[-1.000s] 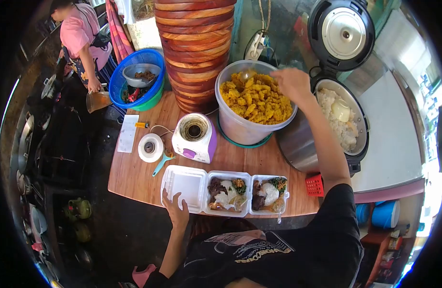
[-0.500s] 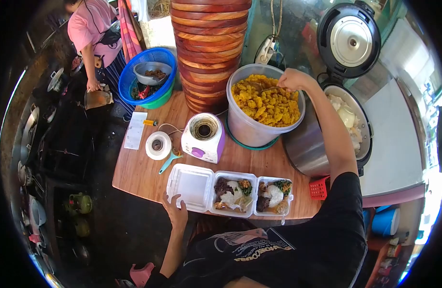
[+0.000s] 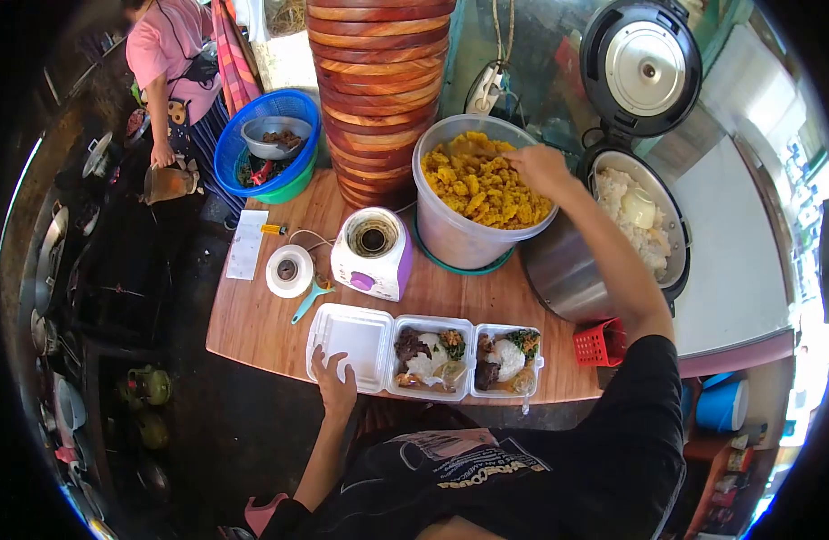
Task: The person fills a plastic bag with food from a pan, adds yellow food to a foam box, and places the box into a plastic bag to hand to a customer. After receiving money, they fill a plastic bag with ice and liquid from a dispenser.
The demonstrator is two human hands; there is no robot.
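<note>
My right hand point(image 3: 539, 171) is closed on a spoon dipped into crumbly yellow food point(image 3: 485, 193); most of the spoon is hidden. The food fills a large translucent white bucket point(image 3: 468, 245) on the wooden table. Fingers apart, my left hand point(image 3: 335, 382) rests at the front left edge of the raised-open lid of a white foam food box point(image 3: 353, 337). The middle compartment holds rice point(image 3: 429, 363), dark meat and greens. Beside it on the right stands another foam box point(image 3: 528, 392) with similar food and a clear plastic piece at its front.
A rice cooker point(image 3: 567, 274) with its lid up stands right of the bucket, a red basket point(image 3: 594, 346) before it. A blender base point(image 3: 371, 256), stacked wooden bowls point(image 3: 378, 108) and a blue basin point(image 3: 293, 106) stand left. A person in pink point(image 3: 171, 54) works behind.
The camera view has shifted slightly. My right hand has pushed the spoon deeper into the yellow food. My left hand has moved up a little over the foam lid's edge.
</note>
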